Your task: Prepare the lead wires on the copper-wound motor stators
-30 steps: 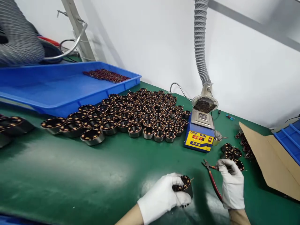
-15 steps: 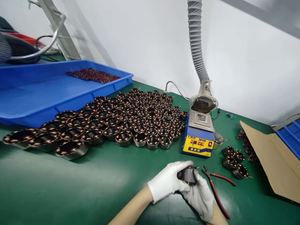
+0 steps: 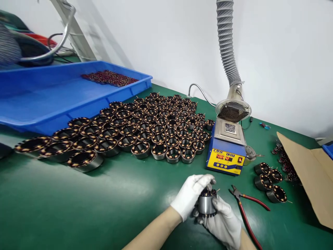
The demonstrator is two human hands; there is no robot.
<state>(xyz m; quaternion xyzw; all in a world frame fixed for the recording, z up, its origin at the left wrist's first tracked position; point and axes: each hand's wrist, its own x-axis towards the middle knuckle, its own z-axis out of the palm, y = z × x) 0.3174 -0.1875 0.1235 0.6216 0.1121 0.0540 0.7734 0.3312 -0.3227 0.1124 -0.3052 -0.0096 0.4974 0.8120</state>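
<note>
In the lower middle, a motor stator (image 3: 207,205) stands upright between my two white-gloved hands. My right hand (image 3: 225,222) is closed around it from below and the right, with the thumb on its smooth steel side. My left hand (image 3: 191,194) is closed at the stator's upper rim, its fingertips pinched over the top by a thin wire end; the exact grip is partly hidden. Another short wire end sticks out at the top right. Just right of my right hand lie red-handled cutting pliers (image 3: 240,201), jaws pointing away from me.
Many similar stators (image 3: 158,128) stand in rows left of a blue-and-yellow solder pot (image 3: 226,149) under an extraction hose (image 3: 229,45). Several more stators (image 3: 262,182) stand at right, beside a cardboard sheet (image 3: 307,177). A blue tray (image 3: 39,100) with small dark-red parts sits at the back left.
The stator has been turned from lying sideways to upright. My left hand has shifted from its side to its top. The whole view has swung slightly left.
</note>
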